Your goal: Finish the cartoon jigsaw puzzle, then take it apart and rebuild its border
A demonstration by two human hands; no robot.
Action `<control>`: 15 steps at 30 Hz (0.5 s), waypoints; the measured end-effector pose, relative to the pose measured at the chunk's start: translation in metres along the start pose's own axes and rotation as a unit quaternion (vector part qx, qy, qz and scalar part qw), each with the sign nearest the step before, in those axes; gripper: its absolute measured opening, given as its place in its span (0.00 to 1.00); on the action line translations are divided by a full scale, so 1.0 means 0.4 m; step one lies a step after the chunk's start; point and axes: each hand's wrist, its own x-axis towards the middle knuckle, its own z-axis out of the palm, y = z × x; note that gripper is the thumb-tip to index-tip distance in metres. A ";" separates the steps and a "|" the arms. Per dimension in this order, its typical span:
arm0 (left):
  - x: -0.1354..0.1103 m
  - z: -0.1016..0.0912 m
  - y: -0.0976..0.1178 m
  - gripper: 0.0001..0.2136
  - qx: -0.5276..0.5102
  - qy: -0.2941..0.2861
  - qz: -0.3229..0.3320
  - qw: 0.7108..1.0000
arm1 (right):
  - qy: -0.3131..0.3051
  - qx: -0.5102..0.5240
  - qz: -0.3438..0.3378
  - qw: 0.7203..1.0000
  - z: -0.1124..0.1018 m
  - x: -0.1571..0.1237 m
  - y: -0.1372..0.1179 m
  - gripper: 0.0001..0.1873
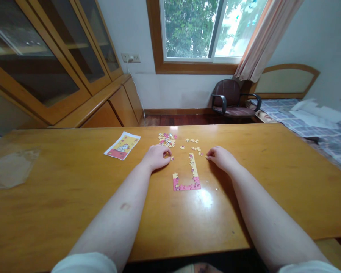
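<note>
A partly joined jigsaw border (187, 182), pink along the bottom and yellow up the right side, lies on the wooden table (74, 189). My left hand (157, 156) rests just left of it with fingers curled, pinching a small puzzle piece (172, 158) at the fingertips. On the border's right, my right hand (221, 157) has its fingers closed on a tiny piece (207, 156). A heap of loose pieces (167, 139) sits beyond my left hand, and several scattered pieces (195, 146) lie beyond the border.
A printed picture card (122, 145) lies to the left of the heap. A clear plastic bag (11, 168) sits at the table's far left. Wooden cabinets (59, 64) line the left wall. A dark armchair (230, 100) and a bed (309, 121) stand beyond the table.
</note>
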 end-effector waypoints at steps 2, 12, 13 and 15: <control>-0.002 0.000 -0.004 0.07 -0.001 -0.003 -0.001 1.000 | -0.006 0.005 0.001 1.000 0.001 -0.002 -0.001 0.05; 0.007 0.013 0.000 0.09 -0.004 -0.015 -0.016 1.000 | 0.019 0.003 0.011 1.000 0.017 -0.013 -0.016 0.02; 0.007 0.015 0.001 0.09 -0.005 -0.015 -0.017 1.000 | 0.020 0.007 0.012 1.000 0.018 -0.016 -0.020 0.03; 0.008 0.017 0.003 0.08 -0.008 -0.014 -0.016 1.000 | 0.021 0.019 0.011 1.000 0.018 -0.023 -0.032 0.03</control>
